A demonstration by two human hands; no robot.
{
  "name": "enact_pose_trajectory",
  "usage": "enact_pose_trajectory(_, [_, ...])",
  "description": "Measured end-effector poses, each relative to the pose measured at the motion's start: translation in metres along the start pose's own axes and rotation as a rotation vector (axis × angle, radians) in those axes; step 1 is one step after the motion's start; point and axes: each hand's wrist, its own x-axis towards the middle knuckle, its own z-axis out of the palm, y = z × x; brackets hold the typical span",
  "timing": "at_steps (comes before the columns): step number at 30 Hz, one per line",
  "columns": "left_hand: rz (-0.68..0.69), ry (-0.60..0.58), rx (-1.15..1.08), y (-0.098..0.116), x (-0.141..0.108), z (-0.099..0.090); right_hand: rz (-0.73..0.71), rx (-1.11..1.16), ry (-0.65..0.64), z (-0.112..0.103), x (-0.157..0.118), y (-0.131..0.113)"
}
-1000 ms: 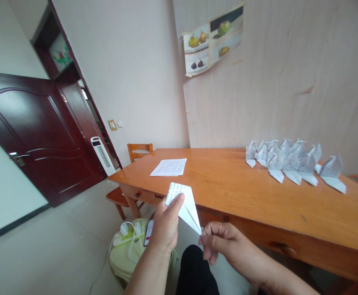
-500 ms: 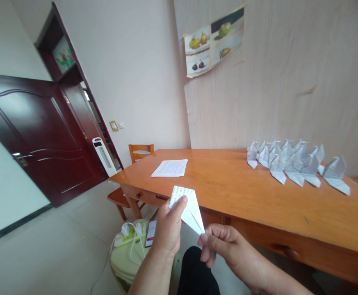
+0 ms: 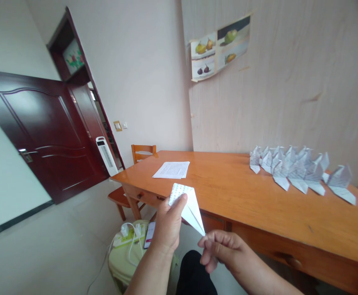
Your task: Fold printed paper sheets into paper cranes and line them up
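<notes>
A: Which step is this, by your reckoning?

B: A mid-fold, I'd judge. The left hand has its grip closed on the wide end of a folded paper, thumb on the printed face. The right hand pinches the sharp tip between thumb and forefinger, so both grips are narrow and both hold the same piece.

A: And where is the paper?

B: In the air, in front of the near edge of the bench, above the person's lap, not touching the wood.

A: What does the next move call for?

B: Probably a clean crease at the point. That needs the left hand to keep the body steady while the right works the tip without tearing it; thin paper gives easily there.

A: What's on the bench?

B: A row of paper birds stands along the far side near the wall, close together, some overlapping. A flat sheet stack lies at the left end, well apart from them.

A: The room?

B: A chair at the bench's far end, a dark door on the left, a white fan by it, and a fruit poster on the wall. A stool with a charger and phone sits just beside the left arm.
</notes>
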Motion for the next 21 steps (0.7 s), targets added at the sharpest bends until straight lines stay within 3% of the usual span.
enact_pose_trajectory(12, [-0.031, -0.009, -0.001, 0.0002, -0.0035, 0.0036, -0.058, 0.015, 0.040, 0.0068, 0.0025, -0.0065])
enact_pose_trajectory(21, [-0.045, -0.065, 0.018, 0.0046, -0.0069, 0.0048, -0.053, 0.061, -0.030, -0.0004, 0.0030, -0.0024])
